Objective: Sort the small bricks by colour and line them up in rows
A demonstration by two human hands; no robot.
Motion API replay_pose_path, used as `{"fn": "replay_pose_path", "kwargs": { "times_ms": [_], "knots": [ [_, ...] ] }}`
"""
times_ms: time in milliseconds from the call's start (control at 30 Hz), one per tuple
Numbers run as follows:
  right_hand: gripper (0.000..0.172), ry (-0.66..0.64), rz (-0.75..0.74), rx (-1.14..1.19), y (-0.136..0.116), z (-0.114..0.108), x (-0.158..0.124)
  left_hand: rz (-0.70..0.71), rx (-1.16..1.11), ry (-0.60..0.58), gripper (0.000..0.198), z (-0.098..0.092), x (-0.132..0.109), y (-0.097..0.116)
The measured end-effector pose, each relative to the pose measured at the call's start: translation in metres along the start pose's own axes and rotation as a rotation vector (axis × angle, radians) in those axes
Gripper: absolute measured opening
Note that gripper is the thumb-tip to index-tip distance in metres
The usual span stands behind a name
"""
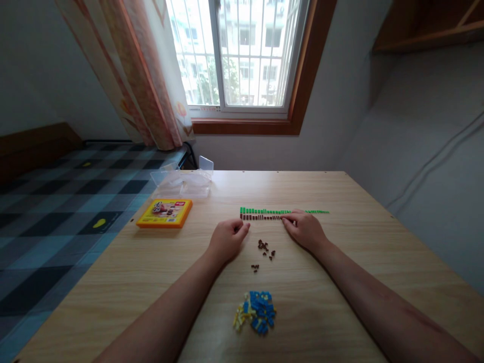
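Brown row [247, 218] at the right hand's [305, 229] fingertips

On the tabletop [363, 242], the brown row lay just nearer than the green row [242, 210]. The right hand's fingers were drawn together at the brown row's right end; whether they pinched a piece, I could not tell. The left hand [228, 239] was curled near its left end, contents hidden. Loose pieces [260, 245] and a blue-yellow pile [262, 302] lay nearer than it, the box [164, 213] left of it.

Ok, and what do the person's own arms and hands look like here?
The bare, gloveless left hand and bare, gloveless right hand join slim, uncovered forearms. No sleeve, watch or bracelet shows; any ring would be too small to tell.
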State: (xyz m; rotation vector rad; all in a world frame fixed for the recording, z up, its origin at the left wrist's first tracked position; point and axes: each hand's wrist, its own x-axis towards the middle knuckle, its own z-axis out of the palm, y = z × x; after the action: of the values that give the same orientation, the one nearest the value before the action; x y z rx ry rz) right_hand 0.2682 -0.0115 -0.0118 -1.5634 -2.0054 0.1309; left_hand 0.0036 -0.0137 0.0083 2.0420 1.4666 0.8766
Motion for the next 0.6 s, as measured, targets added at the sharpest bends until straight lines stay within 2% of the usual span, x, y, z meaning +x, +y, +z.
{"fn": "replay_pose_path", "kwargs": {
  "times_ms": [100, 167, 300, 433, 600],
  "knots": [
    [0.027, 0.059, -0.028, 0.039, -0.004, -0.002, -0.002, 0.0, 0.001, 0.005, 0.046, 0.0, 0.0, 0.0],
    [0.026, 0.048, -0.108, 0.102, -0.01, -0.004, -0.005, 0.003, 0.01, 0.003, 0.046, 0.001, -0.001, 0.001],
    [0.024, -0.096, -0.341, 0.195, -0.027, -0.011, -0.014, 0.069, 0.048, -0.043, 0.038, 0.0, -0.003, 0.003],
    [0.025, -0.215, -0.446, 0.207, -0.037, -0.013, -0.019, 0.212, 0.043, -0.161, 0.012, -0.001, -0.006, 0.004],
    [0.027, -0.243, -0.495, 0.224, -0.035, -0.012, -0.02, 0.334, 0.137, -0.258, 0.026, -0.001, -0.007, 0.0]
  ]
}}
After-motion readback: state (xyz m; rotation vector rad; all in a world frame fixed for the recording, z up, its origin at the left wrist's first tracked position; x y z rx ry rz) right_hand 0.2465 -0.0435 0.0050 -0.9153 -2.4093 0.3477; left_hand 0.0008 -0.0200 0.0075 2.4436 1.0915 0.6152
